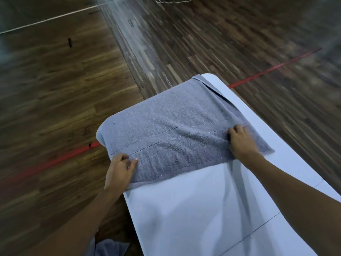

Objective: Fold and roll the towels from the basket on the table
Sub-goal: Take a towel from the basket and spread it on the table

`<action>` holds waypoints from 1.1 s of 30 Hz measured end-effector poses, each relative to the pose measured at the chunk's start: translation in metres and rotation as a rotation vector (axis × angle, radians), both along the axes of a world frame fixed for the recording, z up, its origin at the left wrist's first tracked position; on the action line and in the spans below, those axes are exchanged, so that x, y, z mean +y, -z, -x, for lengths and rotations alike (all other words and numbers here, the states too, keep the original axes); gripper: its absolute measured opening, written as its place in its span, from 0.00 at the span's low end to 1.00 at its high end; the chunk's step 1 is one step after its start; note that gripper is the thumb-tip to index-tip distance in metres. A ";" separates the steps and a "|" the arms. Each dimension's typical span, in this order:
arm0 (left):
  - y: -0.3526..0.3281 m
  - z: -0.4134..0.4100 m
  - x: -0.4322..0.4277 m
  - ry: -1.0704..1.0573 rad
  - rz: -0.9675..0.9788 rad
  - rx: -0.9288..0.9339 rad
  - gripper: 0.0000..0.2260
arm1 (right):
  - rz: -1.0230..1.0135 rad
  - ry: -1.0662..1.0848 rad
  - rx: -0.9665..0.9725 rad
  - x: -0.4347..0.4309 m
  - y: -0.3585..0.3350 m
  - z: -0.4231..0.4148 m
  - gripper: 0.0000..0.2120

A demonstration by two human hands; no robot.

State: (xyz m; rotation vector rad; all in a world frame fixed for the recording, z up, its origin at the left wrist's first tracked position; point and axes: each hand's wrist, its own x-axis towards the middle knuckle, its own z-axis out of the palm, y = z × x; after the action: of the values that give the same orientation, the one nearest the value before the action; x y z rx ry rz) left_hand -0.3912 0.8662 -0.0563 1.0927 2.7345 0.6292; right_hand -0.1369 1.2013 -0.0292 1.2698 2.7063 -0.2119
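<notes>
A grey towel (171, 124) with stitched stripes lies spread over the far end of a white table (193, 209), draping past the table's far and left edges. My left hand (120, 169) pinches the towel's near left corner at the table's left edge, thumb on top. My right hand (240, 140) grips the towel's right side with curled fingers, bunching the cloth into a crease. The basket is not in view.
The narrow white table runs from the near right to the middle of the view, with thin dark lines across its near part. A wooden floor with red tape lines surrounds it. Some grey cloth (108, 248) shows at the bottom edge by my left arm.
</notes>
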 end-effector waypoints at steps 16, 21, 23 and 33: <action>0.036 -0.032 0.026 -0.170 0.266 0.064 0.43 | -0.008 0.220 0.096 -0.035 0.057 0.036 0.45; 0.036 -0.076 0.008 -0.235 0.317 0.046 0.43 | -0.020 0.157 0.112 -0.047 0.057 -0.007 0.44; 0.035 -0.110 -0.006 -0.239 0.308 0.032 0.43 | -0.017 0.143 0.105 -0.058 0.055 -0.040 0.43; 0.033 -0.356 -0.096 -0.241 0.299 0.067 0.43 | -0.018 0.125 0.152 -0.138 0.057 -0.263 0.41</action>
State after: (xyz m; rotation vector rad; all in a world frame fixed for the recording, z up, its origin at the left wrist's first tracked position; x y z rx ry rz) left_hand -0.0353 0.7702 -0.0894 0.7379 2.9178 0.1992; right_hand 0.1258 1.0638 -0.0866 1.4873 2.7606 -0.3105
